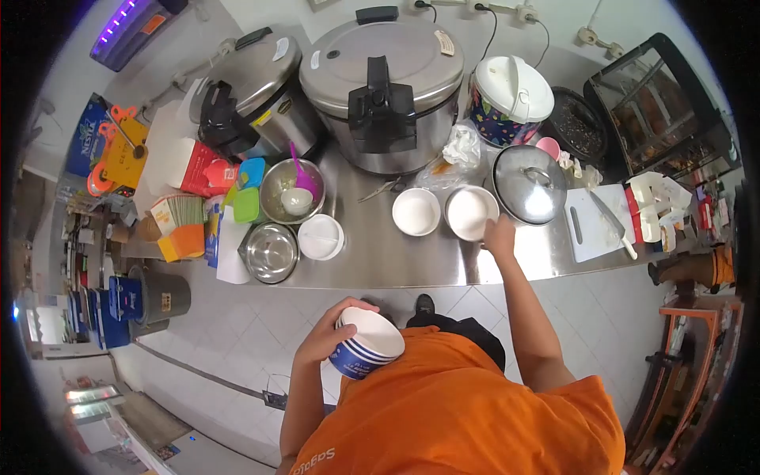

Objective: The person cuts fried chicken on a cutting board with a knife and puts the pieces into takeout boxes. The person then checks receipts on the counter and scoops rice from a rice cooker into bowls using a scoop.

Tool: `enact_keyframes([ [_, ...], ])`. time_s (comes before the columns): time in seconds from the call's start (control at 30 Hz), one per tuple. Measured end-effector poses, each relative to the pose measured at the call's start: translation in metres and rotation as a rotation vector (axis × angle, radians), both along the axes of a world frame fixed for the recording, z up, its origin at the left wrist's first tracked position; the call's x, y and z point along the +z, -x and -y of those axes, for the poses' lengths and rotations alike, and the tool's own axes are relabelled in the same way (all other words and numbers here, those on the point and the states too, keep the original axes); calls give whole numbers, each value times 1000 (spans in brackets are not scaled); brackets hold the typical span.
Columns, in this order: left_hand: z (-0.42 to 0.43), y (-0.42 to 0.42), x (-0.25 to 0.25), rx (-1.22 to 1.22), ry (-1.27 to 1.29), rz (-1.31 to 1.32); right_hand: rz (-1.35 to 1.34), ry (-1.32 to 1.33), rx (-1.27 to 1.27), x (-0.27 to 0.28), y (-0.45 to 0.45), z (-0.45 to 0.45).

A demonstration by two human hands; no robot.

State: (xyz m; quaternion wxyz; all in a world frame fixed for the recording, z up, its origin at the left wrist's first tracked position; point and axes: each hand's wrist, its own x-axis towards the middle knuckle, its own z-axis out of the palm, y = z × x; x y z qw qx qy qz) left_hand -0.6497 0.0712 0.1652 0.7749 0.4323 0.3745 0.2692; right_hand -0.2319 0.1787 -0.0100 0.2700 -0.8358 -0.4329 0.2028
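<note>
Gripping on the left, touching on the right

Beneath the right fingers [495,226] lies a broad stainless-steel table [372,261]. The left hand [323,336] grips a nested stack of blue-and-white paper bowls [369,340]. A round, white-lined bowl [469,212] sits at the right fingertips; whether they pinch its rim cannot be told. Best handled outside, keeping its interior clean.

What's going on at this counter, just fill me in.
A person in an orange shirt stands at a steel counter. The left hand holds a stack of blue-and-white bowls near the body. The right hand is at the rim of a white bowl on the counter, with another white bowl beside it.
</note>
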Motion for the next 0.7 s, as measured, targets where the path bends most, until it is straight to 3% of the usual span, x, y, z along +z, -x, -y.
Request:
enact_keyframes([
  [0.13,-18,0,1,-62,-61,-14,139,-250,-100,3,5,9],
  [0.23,-29,5,0,-87,-14,16,-267,-78,-46,38,18,43],
  [0.3,-37,10,1,-123,-27,20,-223,166,191,63,36,68],
  [0.5,-48,16,4,-149,-55,80,15,140,144,27,88,66],
  [0.57,-48,32,2,-158,-72,94,99,86,411,24,83,61],
  [0.63,-47,46,-1,-176,-91,70,-115,155,230,14,75,60],
  [0.7,-46,67,2,-163,-127,108,-568,-102,-121,24,69,78],
])
